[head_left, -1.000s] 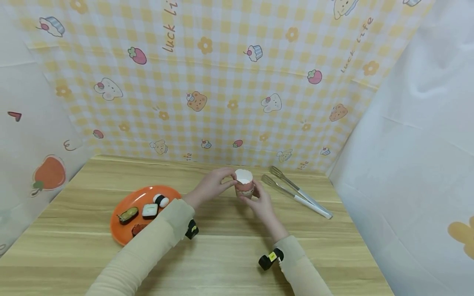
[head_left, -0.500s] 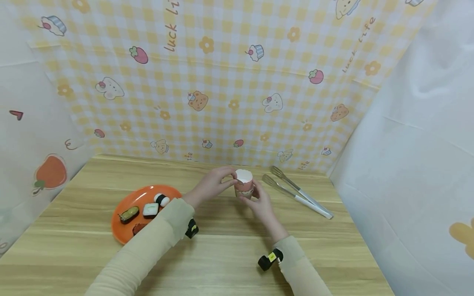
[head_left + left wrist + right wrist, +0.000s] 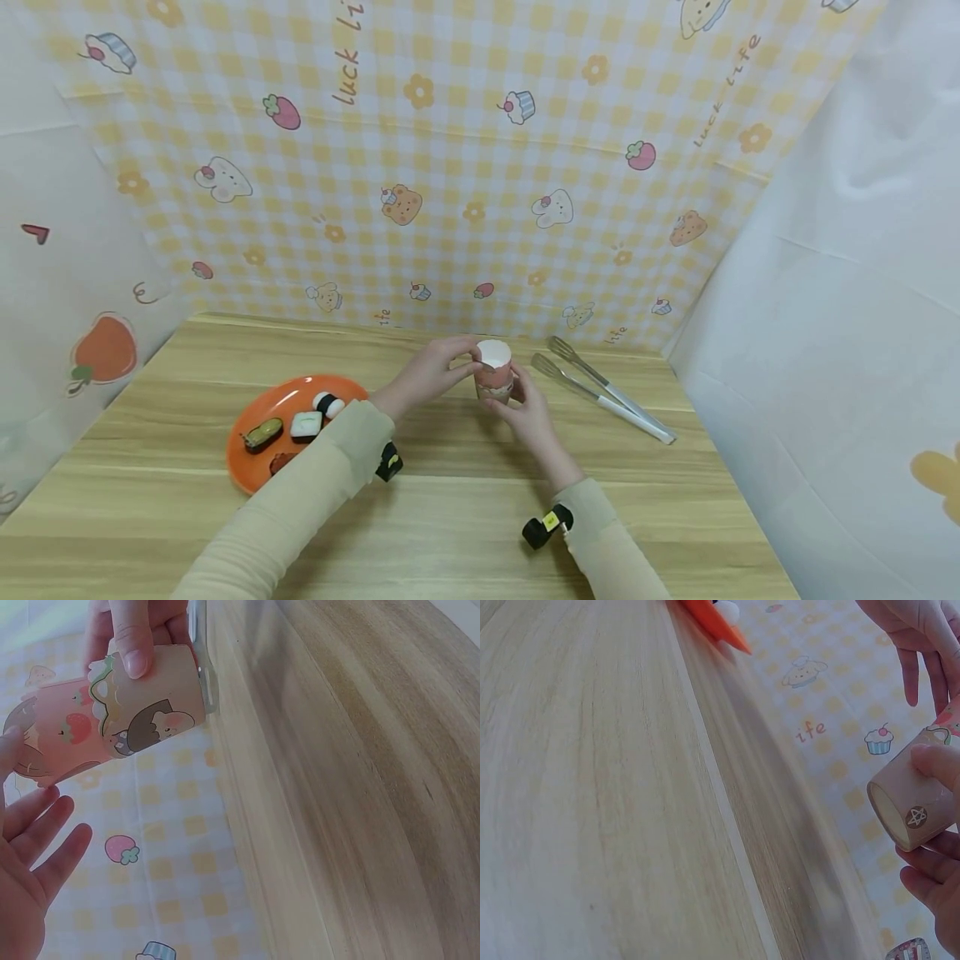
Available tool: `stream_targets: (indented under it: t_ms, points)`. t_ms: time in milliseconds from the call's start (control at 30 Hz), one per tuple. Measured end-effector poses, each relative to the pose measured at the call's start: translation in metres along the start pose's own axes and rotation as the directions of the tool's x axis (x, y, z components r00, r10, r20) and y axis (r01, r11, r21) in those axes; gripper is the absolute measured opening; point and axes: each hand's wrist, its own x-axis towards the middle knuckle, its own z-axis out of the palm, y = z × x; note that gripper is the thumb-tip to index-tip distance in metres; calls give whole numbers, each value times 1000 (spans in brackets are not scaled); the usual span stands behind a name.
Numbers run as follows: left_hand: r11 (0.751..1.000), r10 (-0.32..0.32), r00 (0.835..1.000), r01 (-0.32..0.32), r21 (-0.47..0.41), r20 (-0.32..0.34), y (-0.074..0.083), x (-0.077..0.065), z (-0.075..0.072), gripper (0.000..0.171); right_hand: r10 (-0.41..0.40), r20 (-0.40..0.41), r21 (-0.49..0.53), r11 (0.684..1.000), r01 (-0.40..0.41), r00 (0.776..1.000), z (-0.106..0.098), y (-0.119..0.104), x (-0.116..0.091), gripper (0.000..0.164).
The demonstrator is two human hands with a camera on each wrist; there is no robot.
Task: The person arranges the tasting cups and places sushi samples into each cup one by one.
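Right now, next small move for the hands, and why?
Probably ease the pink cup straight out with the left hand, right hand steadying: the left pinches its rim, the right grips the beige cup, and the pink one sits partly inside it.

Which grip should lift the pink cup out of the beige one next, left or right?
Probably the left grip: it pinches the pink cup near its rim. The right grip holds the beige cup below, so it looks better for steadying.
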Motion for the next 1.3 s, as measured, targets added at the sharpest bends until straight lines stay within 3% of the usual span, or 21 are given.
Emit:
stream_targets:
  t_ms: [67, 533, 967, 1300]
  points:
    - [1000, 8, 1000, -8, 4, -2, 0, 0, 0, 6, 15, -4, 0, 1000, -15, 1000, 1, 9, 3, 73]
    - [999, 39, 999, -38, 9, -4, 2, 2, -3, 6, 26, -13, 30, 999, -26, 1000, 1, 9, 1, 81]
    - [996, 40, 999, -38, 75, -24, -1, 1, -11, 5, 30, -16, 15, 999, -30, 999, -1, 15, 0, 83]
    - [997, -19, 1000, 20, 78, -19, -5, -5, -17, 5, 67, -15, 47, 997, -66, 998, -5, 8, -3, 82]
